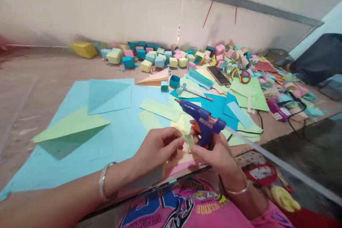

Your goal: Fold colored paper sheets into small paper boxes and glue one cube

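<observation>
In my right hand [220, 149] is a blue hot glue gun [197, 112], its nozzle pointing up and to the left. A long clear glue stick [267, 153] sticks out of its back end. Between my two hands is a small pale green piece of folded paper [189, 143]. My left hand [162, 142] pinches its left edge, and the right thumb lies close to its lower edge. Beyond the hands lie light green paper strips [160, 109] and a blue open paper box [175, 81] beside a smaller light blue one [164, 86].
A large light blue sheet [120, 131] covers the left of the table. Many small paper cubes [159, 61] line the wall. Scissors [242, 73], a phone [218, 74] and a pen [196, 92] lie at the back right, near paper scraps [291, 89]. A black cord [260, 123] runs on the right.
</observation>
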